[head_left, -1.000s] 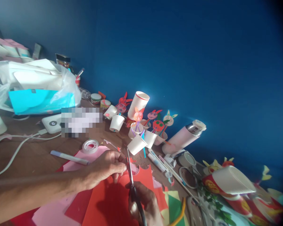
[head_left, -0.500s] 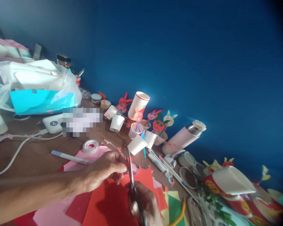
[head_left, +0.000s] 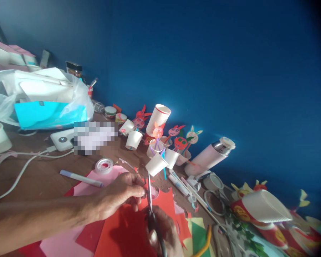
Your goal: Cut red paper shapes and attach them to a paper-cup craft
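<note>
Left hand [head_left: 117, 198]: thumb and fingertips pinched on a small red paper piece [head_left: 145, 186], touching the left side of the blades. Right hand [head_left: 164, 232]: closed round the handles of the scissors [head_left: 149, 194], blades pointing toward the far edge of the table [head_left: 37, 175]. Whether the blades are apart is too blurred to tell.

The work sits over a red sheet [head_left: 123, 232] at the near edge. The tape roll [head_left: 104, 165] and marker [head_left: 80, 178] lie apart to the left. A tipped white cup [head_left: 155, 165] is just beyond the blade tips.

Judgement: the piece is small, so short snips near the pivot suit it. Turn the paper, not the scissors. Hold the pinching fingertips behind the cut line and the tips short of the cup.
</note>
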Motion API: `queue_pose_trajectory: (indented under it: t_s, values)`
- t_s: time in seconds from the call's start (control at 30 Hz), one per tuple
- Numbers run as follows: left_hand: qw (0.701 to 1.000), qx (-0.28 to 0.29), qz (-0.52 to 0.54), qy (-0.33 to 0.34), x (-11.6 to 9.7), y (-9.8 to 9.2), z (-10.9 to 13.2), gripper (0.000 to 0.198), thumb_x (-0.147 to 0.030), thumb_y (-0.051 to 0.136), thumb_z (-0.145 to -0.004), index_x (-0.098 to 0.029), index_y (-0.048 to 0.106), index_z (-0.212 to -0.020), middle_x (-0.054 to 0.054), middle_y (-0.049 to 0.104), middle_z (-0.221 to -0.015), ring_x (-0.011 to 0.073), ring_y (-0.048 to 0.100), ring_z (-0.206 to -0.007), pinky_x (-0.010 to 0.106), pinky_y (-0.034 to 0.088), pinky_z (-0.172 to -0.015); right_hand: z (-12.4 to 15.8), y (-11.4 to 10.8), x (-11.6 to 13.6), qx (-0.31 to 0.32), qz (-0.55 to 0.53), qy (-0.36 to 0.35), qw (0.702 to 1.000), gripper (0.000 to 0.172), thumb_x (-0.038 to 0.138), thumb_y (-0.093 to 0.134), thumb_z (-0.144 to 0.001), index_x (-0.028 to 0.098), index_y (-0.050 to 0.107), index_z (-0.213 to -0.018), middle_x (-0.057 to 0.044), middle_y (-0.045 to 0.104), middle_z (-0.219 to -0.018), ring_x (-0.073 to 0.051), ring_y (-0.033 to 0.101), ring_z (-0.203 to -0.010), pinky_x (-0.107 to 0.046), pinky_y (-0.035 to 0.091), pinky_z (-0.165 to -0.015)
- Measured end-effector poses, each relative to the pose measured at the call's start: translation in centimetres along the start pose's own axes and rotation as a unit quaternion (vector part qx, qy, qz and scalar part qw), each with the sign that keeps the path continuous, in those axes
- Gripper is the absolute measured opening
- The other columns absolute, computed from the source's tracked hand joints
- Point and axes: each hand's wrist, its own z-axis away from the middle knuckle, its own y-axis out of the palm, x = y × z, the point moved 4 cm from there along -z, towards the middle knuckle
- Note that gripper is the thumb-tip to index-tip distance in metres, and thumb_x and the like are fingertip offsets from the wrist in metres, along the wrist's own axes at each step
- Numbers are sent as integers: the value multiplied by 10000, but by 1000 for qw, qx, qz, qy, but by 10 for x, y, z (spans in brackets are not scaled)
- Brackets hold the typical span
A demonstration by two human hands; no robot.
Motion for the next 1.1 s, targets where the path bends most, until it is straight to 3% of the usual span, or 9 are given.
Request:
queue_pose_trajectory:
  t_s: [0.23, 0.87, 1.1]
  values:
    - [1000, -4, 0, -2, 0, 3, 2, 105, -191, 608, -634, -140, 542, -698, -24, 537, -609, 99, 479, -556, 247, 435, -491, 1, 1, 0, -15, 1, 10, 1000, 606, 649, 590, -640, 219, 587, -1067, -50, 601, -799, -214, 560, -717, -301, 479, -657]
    - [1000, -3, 4, -19, 4, -1, 0, 85, -178, 601, -622, -148, 533, -665, -24, 539, -618, 98, 476, -535, 265, 433, -500, -6, -2, -2, 31, 24, -35, 999, 582, 650, 566, -657, 191, 626, -1009, -24, 555, -664, -161, 519, -580, -254, 467, -551]
    - [1000, 4, -1, -19, 7, -4, -3, 95, -191, 601, -625, -140, 543, -680, -12, 547, -639, 90, 471, -515, 261, 428, -490, -6, 2, -2, 43, -15, -18, 999, 587, 657, 556, -666, 177, 627, -994, 3, 503, -569, -137, 481, -511, -237, 442, -480]
